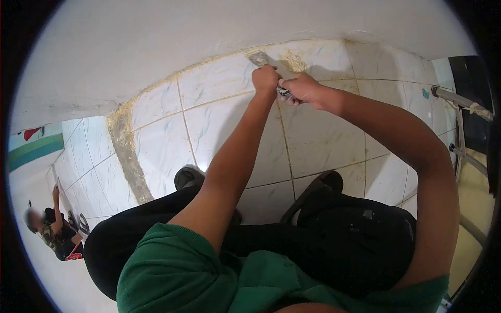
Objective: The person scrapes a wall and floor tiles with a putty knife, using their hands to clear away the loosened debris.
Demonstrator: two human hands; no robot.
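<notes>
A flat-bladed scraper point(257, 58) lies against the white tiles just below where they meet the wall. My left hand point(266, 78) is closed around it behind the blade. My right hand point(303, 89) closes on the handle end, where a dark and silvery part shows between the fingers. The two hands touch or nearly touch, and they hide most of the handle. Right of the blade, a crumbly yellowish patch of residue point(293, 61) clings to the tile.
A rough grey strip point(125, 151) breaks the tiles on the left. My shoes point(318, 190) are on the tiles below my hands. A metal frame point(462, 104), possibly a ladder, stands at the right. Another person point(52, 229) is at the far left.
</notes>
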